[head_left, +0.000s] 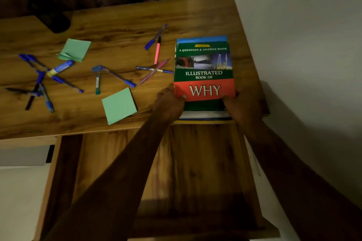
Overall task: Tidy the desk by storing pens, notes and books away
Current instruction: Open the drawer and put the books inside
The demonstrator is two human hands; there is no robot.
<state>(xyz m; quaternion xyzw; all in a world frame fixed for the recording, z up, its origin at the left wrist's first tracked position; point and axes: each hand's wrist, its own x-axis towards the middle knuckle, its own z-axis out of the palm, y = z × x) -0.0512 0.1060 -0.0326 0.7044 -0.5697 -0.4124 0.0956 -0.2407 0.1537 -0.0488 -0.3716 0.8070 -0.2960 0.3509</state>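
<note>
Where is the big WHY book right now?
In the head view, the WHY book tops a stack at the desk's right end, gripped by the left hand and right hand, right of the pens.

Both hands, left & right, grip book stack at desk edge; drawer open below.

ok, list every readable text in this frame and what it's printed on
"A QUESTION & ANSWER BOOK": top of the cover of the green book.
"ILLUSTRATED BOOK OF": middle of the same cover.
"WHY": large letters on the cover's red band.
Yellow tag above the top line: too small to read.
Label on the blue marker: blurred, unreadable.
Print on the teal pen: unreadable.
</note>
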